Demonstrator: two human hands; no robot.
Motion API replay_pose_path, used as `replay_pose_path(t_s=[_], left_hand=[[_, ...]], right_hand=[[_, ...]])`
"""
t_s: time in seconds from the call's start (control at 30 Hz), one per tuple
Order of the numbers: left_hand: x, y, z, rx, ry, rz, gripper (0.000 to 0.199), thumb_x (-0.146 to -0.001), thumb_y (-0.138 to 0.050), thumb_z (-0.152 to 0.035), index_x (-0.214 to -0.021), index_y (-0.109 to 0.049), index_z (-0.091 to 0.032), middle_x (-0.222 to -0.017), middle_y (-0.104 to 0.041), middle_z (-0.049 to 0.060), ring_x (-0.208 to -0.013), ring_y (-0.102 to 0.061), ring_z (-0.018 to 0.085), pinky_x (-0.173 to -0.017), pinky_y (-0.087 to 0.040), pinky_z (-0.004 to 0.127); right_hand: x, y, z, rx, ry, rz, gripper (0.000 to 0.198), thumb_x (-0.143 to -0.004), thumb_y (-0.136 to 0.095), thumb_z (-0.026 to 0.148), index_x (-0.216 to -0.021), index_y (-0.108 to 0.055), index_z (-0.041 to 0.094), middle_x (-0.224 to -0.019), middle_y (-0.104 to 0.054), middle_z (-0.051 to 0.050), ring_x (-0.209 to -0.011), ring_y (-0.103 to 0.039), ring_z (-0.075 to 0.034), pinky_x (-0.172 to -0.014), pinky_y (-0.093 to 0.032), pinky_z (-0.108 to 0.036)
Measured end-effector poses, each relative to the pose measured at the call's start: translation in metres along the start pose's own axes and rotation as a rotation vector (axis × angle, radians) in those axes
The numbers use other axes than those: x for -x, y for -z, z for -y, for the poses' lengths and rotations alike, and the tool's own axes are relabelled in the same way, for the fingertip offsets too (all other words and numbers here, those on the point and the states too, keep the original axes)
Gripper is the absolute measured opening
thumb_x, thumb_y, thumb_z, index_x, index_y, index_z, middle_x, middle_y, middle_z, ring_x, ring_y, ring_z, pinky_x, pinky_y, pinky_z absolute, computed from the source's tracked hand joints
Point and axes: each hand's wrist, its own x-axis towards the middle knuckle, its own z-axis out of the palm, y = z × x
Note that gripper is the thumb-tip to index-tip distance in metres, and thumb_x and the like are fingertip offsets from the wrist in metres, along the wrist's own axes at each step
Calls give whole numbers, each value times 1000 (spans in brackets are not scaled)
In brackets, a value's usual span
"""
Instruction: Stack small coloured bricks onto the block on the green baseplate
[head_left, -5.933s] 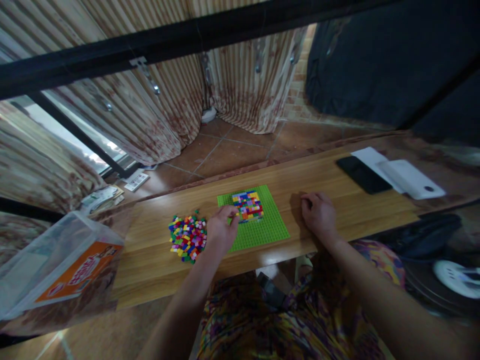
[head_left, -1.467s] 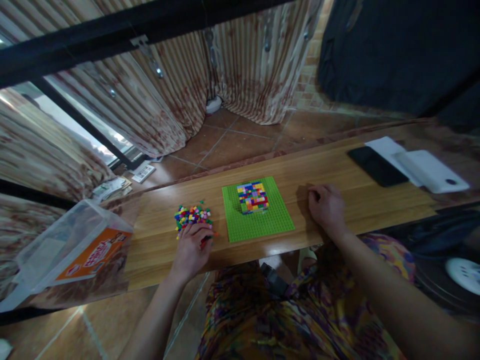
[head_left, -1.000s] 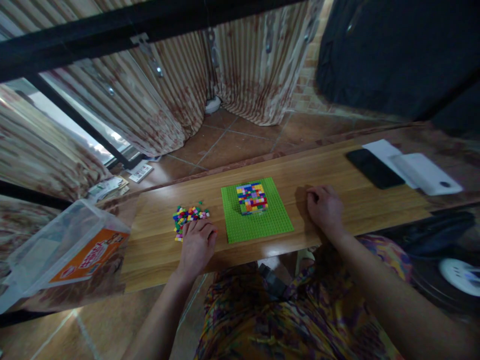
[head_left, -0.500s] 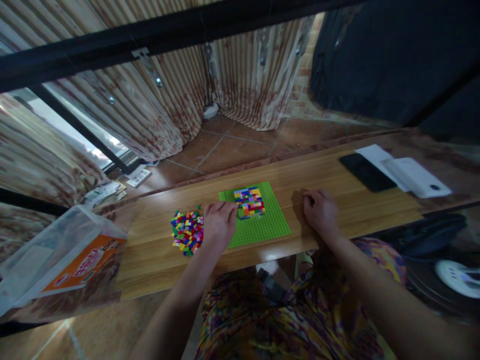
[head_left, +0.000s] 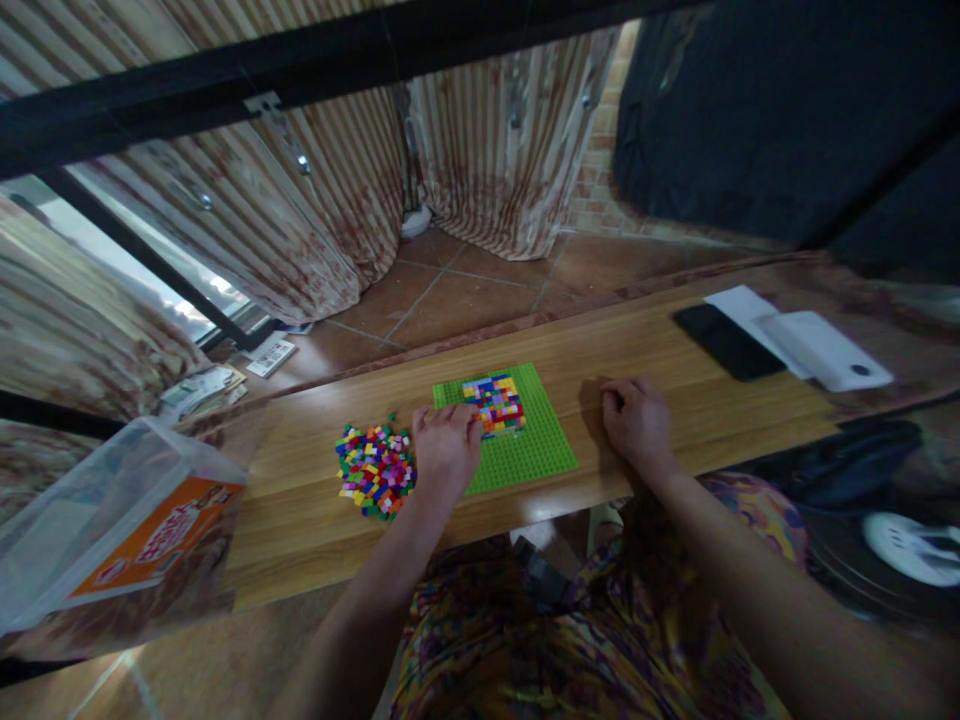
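A left hand [head_left: 445, 452], fingers curled together, rests on a green baseplate [head_left: 517, 455] touching the brick block [head_left: 493, 402]. Loose bricks [head_left: 373, 470] lie left of the baseplate. The right hand [head_left: 636, 425], loosely fisted, rests right of it.

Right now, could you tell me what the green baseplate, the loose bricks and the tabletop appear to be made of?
Green baseplate: likely plastic, matte, evenly studded.
Loose bricks: likely moulded plastic, bright solid colours.
Tabletop: wood or wood-look laminate; grain lines, glossy sheen near the front edge.
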Motion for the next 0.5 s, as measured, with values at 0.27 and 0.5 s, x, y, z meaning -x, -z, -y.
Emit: replay_pose_path(t_s=[0.27,0.5], left_hand=[[0,-2,-1,26,38,-25,9,-89,-59,-23,-91,-68,-23,-87,-77,3,-87,-69,23,-104,-34,48],[1,0,-1,1,20,-4,11,-90,-58,-24,-88,-69,-24,-90,-77,3,-90,-69,23,-105,-33,49]], right_hand=[[0,0,0,-8,6,-7,24,-88,-48,23,-88,-71,17,-86,-65,-12,-85,-58,-25,-78,-46,-38],[0,1,1,0,11,-18,23,-88,-48,23,-88,-70,17,-86,-66,-12,-86,-58,-25,-78,-46,-37]])
